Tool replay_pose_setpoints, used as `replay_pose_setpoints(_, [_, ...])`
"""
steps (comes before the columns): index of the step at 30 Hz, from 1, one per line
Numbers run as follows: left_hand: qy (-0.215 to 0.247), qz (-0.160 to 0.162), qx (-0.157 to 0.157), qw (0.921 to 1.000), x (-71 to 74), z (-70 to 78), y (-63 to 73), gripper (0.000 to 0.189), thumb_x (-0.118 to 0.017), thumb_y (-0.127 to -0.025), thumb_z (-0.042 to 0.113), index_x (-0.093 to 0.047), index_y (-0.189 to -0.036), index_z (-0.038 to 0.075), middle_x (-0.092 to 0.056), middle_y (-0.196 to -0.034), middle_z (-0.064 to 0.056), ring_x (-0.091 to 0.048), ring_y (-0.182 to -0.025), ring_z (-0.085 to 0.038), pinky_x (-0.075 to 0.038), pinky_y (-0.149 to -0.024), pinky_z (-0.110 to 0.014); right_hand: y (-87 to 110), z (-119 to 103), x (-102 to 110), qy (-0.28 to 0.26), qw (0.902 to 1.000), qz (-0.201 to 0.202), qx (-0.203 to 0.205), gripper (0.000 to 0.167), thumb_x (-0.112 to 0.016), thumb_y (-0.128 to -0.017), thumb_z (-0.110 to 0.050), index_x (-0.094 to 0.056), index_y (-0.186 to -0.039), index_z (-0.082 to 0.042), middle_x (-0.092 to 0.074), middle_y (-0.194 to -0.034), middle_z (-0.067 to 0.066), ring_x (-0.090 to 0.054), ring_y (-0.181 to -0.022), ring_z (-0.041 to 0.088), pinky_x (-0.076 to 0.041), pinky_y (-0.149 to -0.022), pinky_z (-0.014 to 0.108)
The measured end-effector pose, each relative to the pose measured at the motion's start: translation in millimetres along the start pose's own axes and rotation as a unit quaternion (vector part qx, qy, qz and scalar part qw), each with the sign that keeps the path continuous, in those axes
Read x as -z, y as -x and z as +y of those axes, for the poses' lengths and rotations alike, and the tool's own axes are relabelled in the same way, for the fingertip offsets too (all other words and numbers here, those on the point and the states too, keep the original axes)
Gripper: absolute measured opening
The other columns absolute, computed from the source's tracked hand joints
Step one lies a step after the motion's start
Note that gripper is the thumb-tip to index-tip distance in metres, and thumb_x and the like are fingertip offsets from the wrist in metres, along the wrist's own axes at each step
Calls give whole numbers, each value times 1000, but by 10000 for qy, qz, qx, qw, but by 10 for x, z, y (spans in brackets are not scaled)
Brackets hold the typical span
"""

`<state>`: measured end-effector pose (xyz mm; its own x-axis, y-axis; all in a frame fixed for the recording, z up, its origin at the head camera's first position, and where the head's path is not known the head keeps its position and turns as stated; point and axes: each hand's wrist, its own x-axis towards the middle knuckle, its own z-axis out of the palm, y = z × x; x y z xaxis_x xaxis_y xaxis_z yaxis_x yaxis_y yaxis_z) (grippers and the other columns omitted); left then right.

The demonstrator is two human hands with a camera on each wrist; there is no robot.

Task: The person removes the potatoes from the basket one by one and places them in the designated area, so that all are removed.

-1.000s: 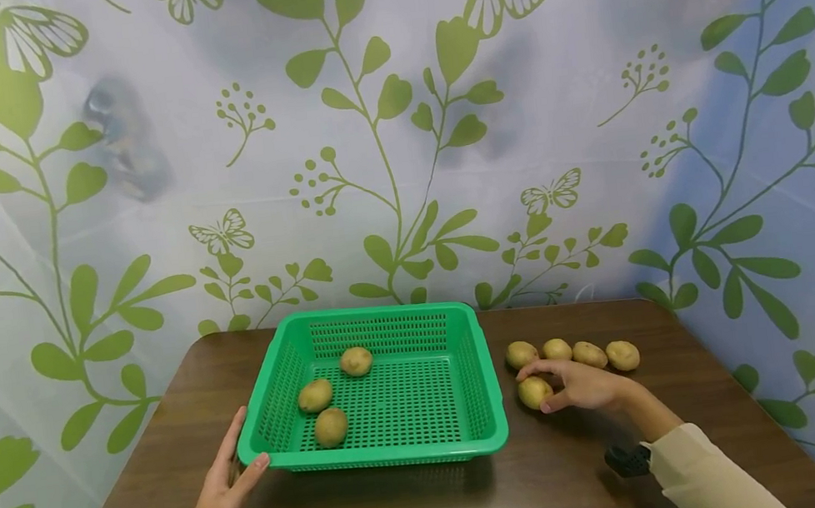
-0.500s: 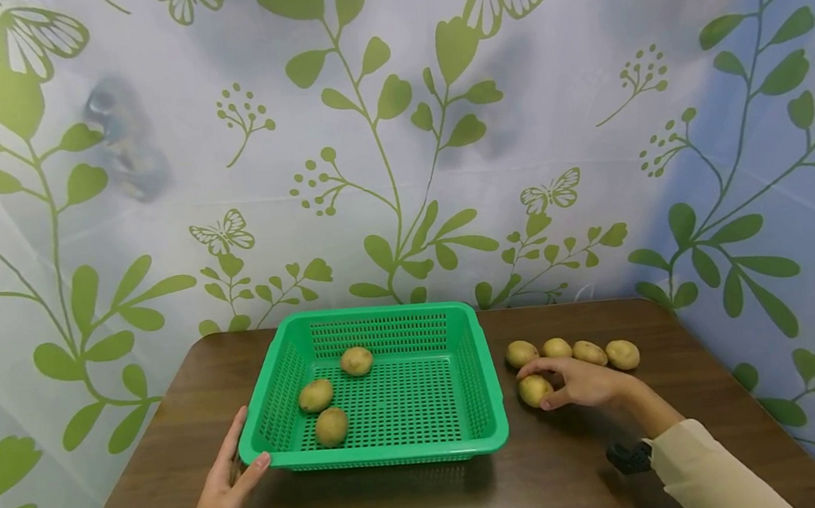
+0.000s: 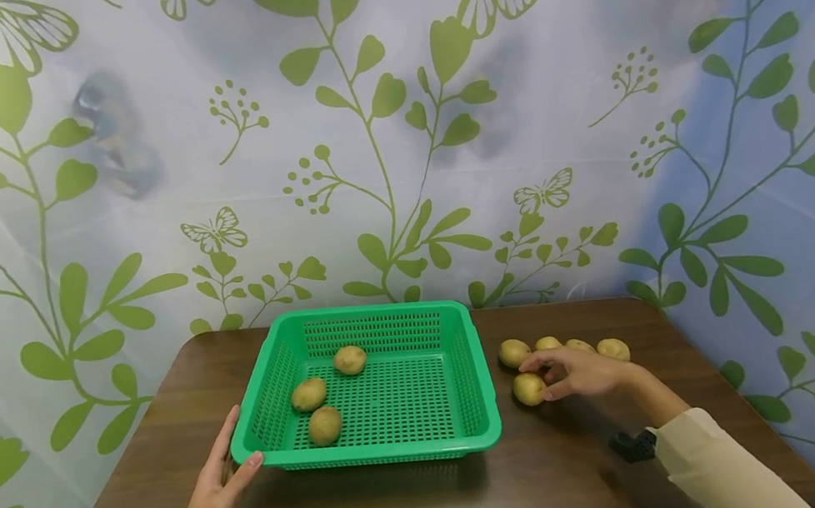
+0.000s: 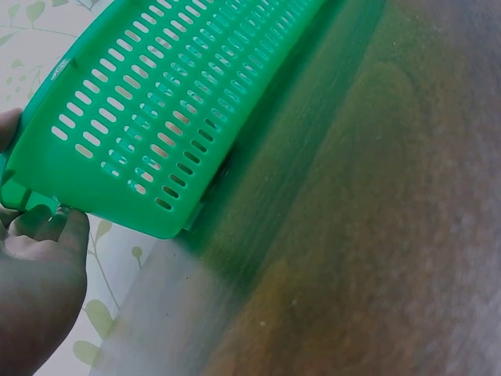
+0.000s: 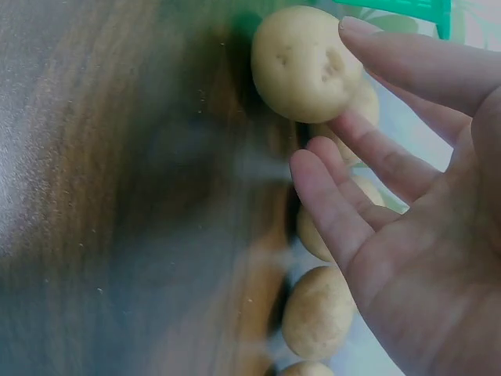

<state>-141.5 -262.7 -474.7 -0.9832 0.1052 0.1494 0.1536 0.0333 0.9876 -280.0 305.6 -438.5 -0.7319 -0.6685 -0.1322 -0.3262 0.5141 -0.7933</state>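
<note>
A green perforated plastic basket (image 3: 370, 453) stands on the table with three potatoes (image 3: 309, 394) inside. My left hand (image 3: 212, 498) holds its near left corner, thumb at the front rim and fingers along the left side. In the left wrist view, the left hand (image 4: 39, 274) is partly cut off at the edge. To the right of the basket, a potato (image 3: 529, 389) rests on the table. My right hand (image 3: 579, 370) is beside it, with loosely bent, spread fingers. In the right wrist view, the thumb tip of my right hand (image 5: 423, 172) overlaps that potato (image 5: 301, 66).
Behind the right hand, several more potatoes (image 3: 613, 349) lie in a row on the brown wooden table (image 3: 539, 482); the hand partly hides some of them. A leaf-patterned cloth (image 3: 382, 165) hangs behind the table's far edge. A black band (image 3: 633, 446) sits by the right cuff.
My right hand has loosened and drawn slightly right from the potato, which stays beside the basket. The left hand keeps its place at the corner. The head view has shifted slightly.
</note>
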Motion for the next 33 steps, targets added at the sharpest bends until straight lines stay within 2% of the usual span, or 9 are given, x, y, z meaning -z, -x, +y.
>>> replay_pose_setpoints(5, [24,-4,-24,10000,-2,0,3,73,-49,-111,10,-6,-169,27,4,-171,-16,-23,-143,5,-37,-99,-10,0,-57,31,-11,10000,-4,60,49,-73,-97,-6,-54,-139,8,-52,-141,25,-53,-123,47,-49,-99,54])
replay_pose_setpoints(13, [101,-51,-101,9999,-12,0,1,74,-49,-111,9,-6,-169,25,5,-171,-19,-29,-136,13,-38,-99,-11,-52,-160,90,273,9996,-97,35,45,-70,-98,-6,-54,-139,5,-49,-141,26,-52,-122,50,-52,-93,44])
replay_pose_setpoints(20, [61,-70,-114,9999,-4,-4,2,74,-48,-111,9,-4,-169,24,5,-170,-20,-30,-135,14,-38,-99,-11,-145,-316,131,485,9986,-159,115,46,-70,-99,-7,-54,-141,2,-55,-135,24,-52,-119,50,-47,-94,55])
replay_pose_setpoints(23, [51,-63,-72,9999,-2,-3,2,74,-49,-111,10,-4,-169,25,5,-170,-19,-27,-139,10,-38,-99,-11,-174,-388,120,509,9986,-146,69,46,-70,-98,-9,-56,-142,-5,-55,-135,23,-51,-120,48,-45,-95,57])
replay_pose_setpoints(27, [44,-28,-37,10000,-7,0,1,74,-49,-111,11,-5,-169,25,5,-171,-19,-26,-139,10,-38,-99,-10,-230,-463,109,560,9983,-137,-73,43,-69,-99,-9,-59,-141,-15,-55,-139,19,-52,-124,44,-46,-96,56])
replay_pose_setpoints(30, [61,-20,-49,10000,-10,1,2,74,-49,-111,10,-5,-169,24,5,-170,-20,-30,-134,14,-39,-98,-11,-281,-511,117,658,9977,-181,-34,42,-69,-100,-10,-59,-141,-16,-54,-143,16,-53,-126,43,-46,-98,58])
replay_pose_setpoints(33, [55,-25,-37,10000,-9,2,3,74,-49,-111,10,-5,-169,24,5,-170,-20,-30,-135,14,-39,-98,-11,-324,-565,128,722,9971,-238,50,43,-68,-100,-10,-58,-142,-14,-54,-144,13,-52,-128,45,-45,-101,60])
